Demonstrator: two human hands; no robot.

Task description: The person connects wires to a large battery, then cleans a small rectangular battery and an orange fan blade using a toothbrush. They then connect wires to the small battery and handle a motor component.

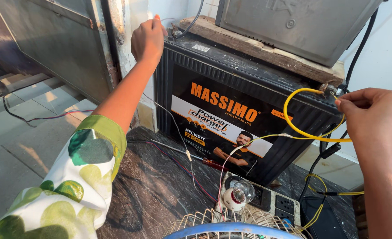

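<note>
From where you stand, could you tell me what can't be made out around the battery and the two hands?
Head view only:
- Left hand: fingertips and the wire end hidden behind the hand itself at the battery top corner.
- Right hand: the terminal contact is hidden by fingers and the yellow wire.
- Metal box on the wooden plank: cut off by the top edge.
- Wire cage: cut off at the bottom edge.

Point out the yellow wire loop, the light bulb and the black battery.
yellow wire loop [289, 121], head view, left curve of the loop.
light bulb [242, 191], head view, clear glass globe.
black battery [178, 75], head view, ribbed front face.
</note>
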